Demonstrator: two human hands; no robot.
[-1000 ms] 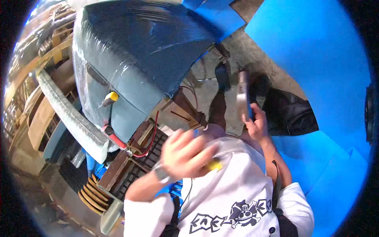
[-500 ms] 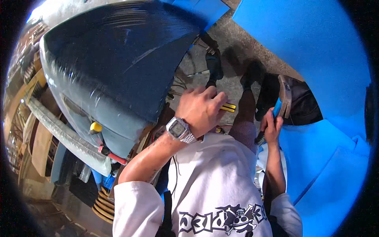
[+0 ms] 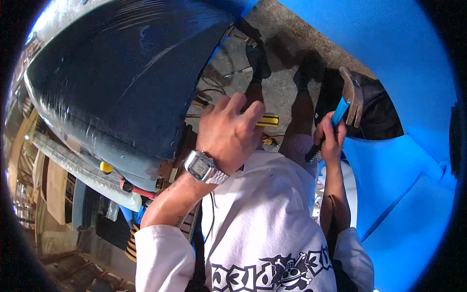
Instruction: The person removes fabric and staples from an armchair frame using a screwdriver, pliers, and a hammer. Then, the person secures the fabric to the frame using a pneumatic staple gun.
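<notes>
My left hand [image 3: 228,126], with a metal watch on its wrist, is closed in front of my shirt around a yellow and black utility knife [image 3: 270,120]. Only one end of the knife sticks out past the fingers; its blade is not visible. On the right, my right hand [image 3: 332,136] grips a claw hammer [image 3: 352,95] by its blue and black handle. The worn metal head points up and away from me, its claw to the right. Neither tool touches a workpiece that I can see.
A large dark padded piece [image 3: 121,87] under clear film fills the left. Blue sheets [image 3: 408,194] spread along the right. A red-handled tool with a yellow knob [image 3: 105,168] and a yellow coiled hose [image 3: 130,246] are at lower left. My feet stand on concrete floor [image 3: 282,44].
My left hand with the knife shifts left and slightly upward in the view. The hammer has risen a little in my right hand. Both grips stay closed, and the whole view has shifted slightly.
</notes>
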